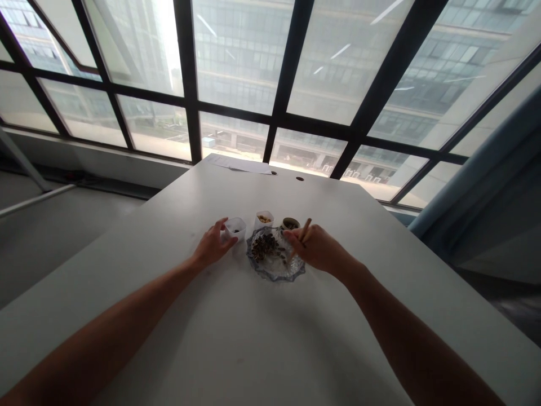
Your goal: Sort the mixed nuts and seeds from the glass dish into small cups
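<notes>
My left hand (211, 243) is closed around the side of a small translucent plastic cup (235, 226), which has a few dark bits at its bottom. In my right hand (319, 246) is a slim light-brown wooden tool (305, 226), perhaps tweezers; its lower end points down over a clear glass dish (276, 275) with a scalloped rim. Dark striped seeds (265, 246), looking like sunflower seeds, are heaped in the left part of that dish. Just behind it stand a second plastic cup (258, 223) with yellowish pieces and a round olive-brown container (291, 221) holding dark pieces.
The white table (236, 338) stretches toward large windows with black frames (276, 113). Sheets of paper (239, 164) lie at its far edge, near two dark round holes. A blue-grey curtain (486, 169) hangs on the right.
</notes>
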